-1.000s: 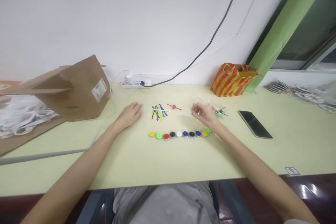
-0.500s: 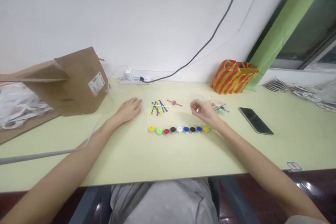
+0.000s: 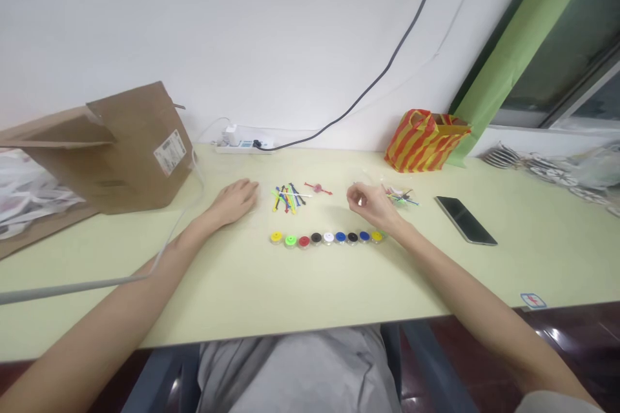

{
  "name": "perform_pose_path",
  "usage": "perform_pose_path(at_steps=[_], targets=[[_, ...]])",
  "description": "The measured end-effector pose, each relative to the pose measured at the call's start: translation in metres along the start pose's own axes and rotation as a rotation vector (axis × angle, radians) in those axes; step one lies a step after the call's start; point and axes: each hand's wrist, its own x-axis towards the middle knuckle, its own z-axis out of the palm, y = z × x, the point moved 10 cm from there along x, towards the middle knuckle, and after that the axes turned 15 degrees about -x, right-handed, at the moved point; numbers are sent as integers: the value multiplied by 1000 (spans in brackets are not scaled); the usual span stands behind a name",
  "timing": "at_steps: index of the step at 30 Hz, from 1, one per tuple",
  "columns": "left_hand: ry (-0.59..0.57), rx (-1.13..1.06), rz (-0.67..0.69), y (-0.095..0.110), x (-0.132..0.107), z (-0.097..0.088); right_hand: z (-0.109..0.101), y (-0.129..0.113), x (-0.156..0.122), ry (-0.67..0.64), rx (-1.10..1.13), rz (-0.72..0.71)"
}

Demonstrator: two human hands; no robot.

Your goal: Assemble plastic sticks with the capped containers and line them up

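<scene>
My left hand [image 3: 236,201] lies flat on the table with its fingers stretched out, left of a small pile of coloured plastic arrows [image 3: 287,200]. A red arrow with a round clear disc at its middle, like a spinner [image 3: 318,188], lies between my two hands. My right hand [image 3: 372,203] is closed in a pinch just above the table; whatever its fingertips hold is too small to make out. Beside it, clear plastic wrapping with more arrows [image 3: 402,197] is partly hidden. Below runs a row of small round pieces with coloured tops, such as a white one [image 3: 329,237].
An open cardboard box [image 3: 140,155] stands at the left. A power strip [image 3: 245,146] sits against the wall. Toward the right are a red-and-yellow striped bag [image 3: 426,142], a phone [image 3: 465,221] and several stacked discs [image 3: 506,156]. A grey cable crosses above my left forearm.
The camera has turned slightly, so everything sits a little further left in view. My hands keep nearly the same poses, the left flat and the right pinched.
</scene>
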Motion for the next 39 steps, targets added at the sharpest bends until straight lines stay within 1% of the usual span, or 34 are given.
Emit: perform_pose_path(at_steps=[5,8,10,12,13,15,17,19,20,22,23,24,25,27,29,31,33,37,39], targets=[[15,-7,-9,1,-1,-1,3,0,1,5,-52,4],[17,-13,-3,2,-1,0,13,-2,18,-1,-27,-9],[16,-18,4,3,-1,-1,29,-2,38,-47,-16,-5],[24,-21,4,4,-2,-3,54,0,58,-153,-77,25],[39,-22,3,5,-3,-6,64,0,67,-184,-90,31],[104,-34,6,11,-6,-17,81,-1,81,-230,-109,30],[243,-92,46,25,-11,-37,86,0,88,-232,-120,38],[369,-174,103,44,-19,-56,80,0,87,-209,-137,62],[418,-209,138,55,-23,-64,73,-1,84,-185,-133,76],[466,-269,224,82,-33,-73,53,-9,73,-120,-80,99],[467,-295,269,97,-38,-75,40,-15,66,-57,25,116],[439,-314,322,114,-42,-73,30,-24,57,-12,137,119],[385,-339,381,131,-47,-69,20,-34,47,34,204,108],[293,-427,453,159,-56,-61,4,-56,27,113,232,54],[243,-543,475,177,-62,-54,-4,-79,10,170,237,-38],[190,-599,511,191,-67,-47,-4,-94,-2,205,245,-97],[164,-627,558,200,-72,-43,3,-102,-9,208,257,-126],[198,-627,607,203,-78,-43,20,-108,-17,143,273,-155],[222,-601,617,202,-79,-45,23,-110,-19,108,286,-178]])
